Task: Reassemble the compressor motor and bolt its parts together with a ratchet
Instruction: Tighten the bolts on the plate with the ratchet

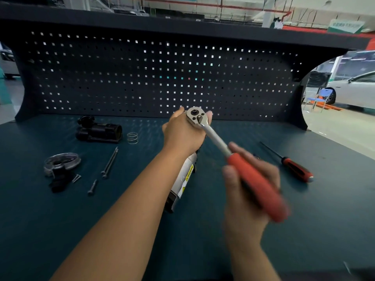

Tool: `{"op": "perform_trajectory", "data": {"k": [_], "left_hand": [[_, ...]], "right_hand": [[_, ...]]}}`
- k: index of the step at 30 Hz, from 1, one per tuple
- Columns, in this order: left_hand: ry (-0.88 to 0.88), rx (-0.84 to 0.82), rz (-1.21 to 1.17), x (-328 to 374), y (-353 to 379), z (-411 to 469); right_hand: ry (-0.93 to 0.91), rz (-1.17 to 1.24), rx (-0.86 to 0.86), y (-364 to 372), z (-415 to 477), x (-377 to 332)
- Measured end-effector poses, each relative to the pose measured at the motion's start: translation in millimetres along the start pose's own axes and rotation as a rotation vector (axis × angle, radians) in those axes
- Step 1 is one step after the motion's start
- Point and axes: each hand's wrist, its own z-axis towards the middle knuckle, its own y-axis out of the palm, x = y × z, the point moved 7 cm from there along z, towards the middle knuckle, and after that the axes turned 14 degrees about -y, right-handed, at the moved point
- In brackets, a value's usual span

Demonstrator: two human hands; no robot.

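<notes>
The silver compressor motor with yellow warning labels stands tilted on the dark bench, its top hidden under my left hand, which grips it. A ratchet with a red handle sits with its head on top of the motor, beside my left fingers. My right hand holds the red handle; it is blurred. Two long bolts and a shorter bolt lie on the bench to the left.
A black compressor housing and a wire spring lie at the back left. A clear round cover with black parts and small screws lies at the left. A red-handled screwdriver lies on the right. A pegboard backs the bench.
</notes>
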Motion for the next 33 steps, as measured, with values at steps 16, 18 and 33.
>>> {"op": "perform_trajectory", "data": {"k": [16, 18, 33], "left_hand": [[0.156, 0.033, -0.043, -10, 14, -1], [0.125, 0.043, -0.141, -9, 10, -3], [0.020, 0.046, -0.027, -6, 1, 5]], "right_hand": [[0.742, 0.229, 0.115, -7, 92, 94], [0.770, 0.221, -0.040, 12, 120, 104], [0.386, 0.474, 0.185, -10, 6, 9]]}}
